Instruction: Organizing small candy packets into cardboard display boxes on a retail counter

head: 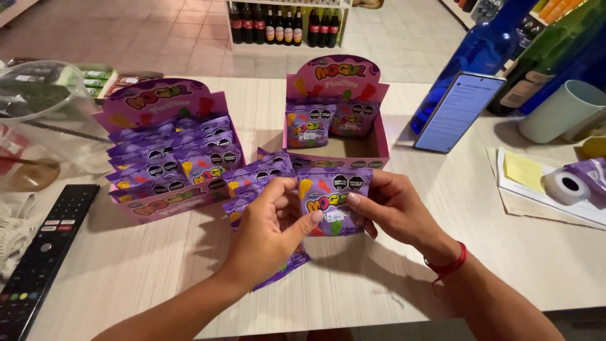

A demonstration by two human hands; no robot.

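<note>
While your left hand and right hand close their fingers on one purple candy pouch, you hold it upright just above the counter, long axis vertical, printed front facing you. Two pink display boxes stand behind: the left packed full, the right showing two pouches. More loose pouches lie beneath your left hand, count unclear.
</note>
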